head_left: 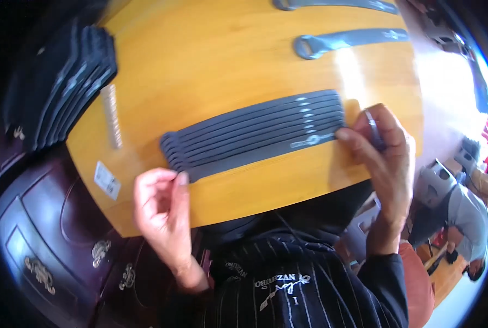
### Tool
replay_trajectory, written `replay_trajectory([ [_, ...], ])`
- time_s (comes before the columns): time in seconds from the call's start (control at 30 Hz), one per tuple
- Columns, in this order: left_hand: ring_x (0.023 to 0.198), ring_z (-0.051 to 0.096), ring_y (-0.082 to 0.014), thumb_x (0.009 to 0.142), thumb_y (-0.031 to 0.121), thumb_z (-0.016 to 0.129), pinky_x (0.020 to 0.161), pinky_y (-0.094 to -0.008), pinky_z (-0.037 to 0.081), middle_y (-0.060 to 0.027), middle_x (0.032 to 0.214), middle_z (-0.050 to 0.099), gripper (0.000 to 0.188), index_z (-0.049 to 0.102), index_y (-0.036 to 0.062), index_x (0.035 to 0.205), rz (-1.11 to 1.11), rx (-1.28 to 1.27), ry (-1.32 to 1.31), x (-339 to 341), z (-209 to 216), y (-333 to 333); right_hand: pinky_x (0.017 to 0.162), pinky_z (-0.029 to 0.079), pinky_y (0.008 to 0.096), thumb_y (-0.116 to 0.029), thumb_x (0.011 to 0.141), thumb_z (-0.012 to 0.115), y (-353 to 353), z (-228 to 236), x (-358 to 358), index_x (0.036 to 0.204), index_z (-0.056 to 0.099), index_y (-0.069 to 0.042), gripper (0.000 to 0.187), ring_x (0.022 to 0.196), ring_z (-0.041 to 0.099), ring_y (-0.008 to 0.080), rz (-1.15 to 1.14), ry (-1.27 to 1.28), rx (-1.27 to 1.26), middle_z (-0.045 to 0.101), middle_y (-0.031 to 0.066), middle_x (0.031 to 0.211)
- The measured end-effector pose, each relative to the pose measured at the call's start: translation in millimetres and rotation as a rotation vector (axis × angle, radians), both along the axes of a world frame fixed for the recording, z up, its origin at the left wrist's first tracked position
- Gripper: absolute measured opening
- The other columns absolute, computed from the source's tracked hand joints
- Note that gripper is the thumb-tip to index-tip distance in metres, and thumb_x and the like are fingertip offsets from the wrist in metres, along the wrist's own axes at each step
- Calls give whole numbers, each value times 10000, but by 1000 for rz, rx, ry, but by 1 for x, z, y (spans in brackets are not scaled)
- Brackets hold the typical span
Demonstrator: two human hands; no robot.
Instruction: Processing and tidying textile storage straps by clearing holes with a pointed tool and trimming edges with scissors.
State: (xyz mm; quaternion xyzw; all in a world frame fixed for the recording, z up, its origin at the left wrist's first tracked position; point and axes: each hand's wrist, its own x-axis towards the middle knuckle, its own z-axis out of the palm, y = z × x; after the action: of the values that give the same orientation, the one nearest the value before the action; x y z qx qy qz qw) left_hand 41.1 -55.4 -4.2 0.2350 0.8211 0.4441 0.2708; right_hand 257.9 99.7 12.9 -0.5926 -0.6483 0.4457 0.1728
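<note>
On the yellow desk point(227, 71), we span the fan of grey straps point(255, 130), probably to steady its edges: our left hand point(163, 213) pinches its near left corner; well apart, our right hand point(389, 158), clasping a small pointed tool point(375, 135), touches its right end.

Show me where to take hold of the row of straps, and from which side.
Probably at both ends, from left and right, where the left hand and right hand have their fingertips. The row of straps is long and flat, each overlapping the next, so gripping one end alone might let them slide apart.
</note>
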Motion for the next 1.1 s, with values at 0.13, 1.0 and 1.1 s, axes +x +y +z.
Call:
replay_trajectory([
  [0.13, 478, 448, -19, 865, 36, 664, 409, -168, 316, 15, 602, 516, 138, 537, 26, 917, 8, -48, -200, -8, 11, 3, 510, 382, 205, -93, 797, 737, 5, -6, 2, 805, 550, -29, 197, 529, 486, 54, 56, 83, -96, 530, -9, 612],
  [1.0, 636, 647, -137, 927, 42, 563, 566, -235, 538, -115, 756, 654, 112, 585, -41, 1000, -352, 109, -386, 46, 16, 4, 681, 489, 388, -188, 858, 642, 82, -16, -4, 978, 660, -56, 180, 783, 639, 287, 309, -202, 749, 589, 85, 1022],
  [1.1, 684, 665, -135, 901, 32, 604, 605, -235, 556, -101, 792, 662, 107, 614, -42, 978, -450, 117, -352, 60, 15, 10, 699, 492, 388, -173, 853, 644, 79, -15, 9, 974, 642, -49, 172, 802, 646, 278, 297, -171, 739, 583, 94, 1024],
])
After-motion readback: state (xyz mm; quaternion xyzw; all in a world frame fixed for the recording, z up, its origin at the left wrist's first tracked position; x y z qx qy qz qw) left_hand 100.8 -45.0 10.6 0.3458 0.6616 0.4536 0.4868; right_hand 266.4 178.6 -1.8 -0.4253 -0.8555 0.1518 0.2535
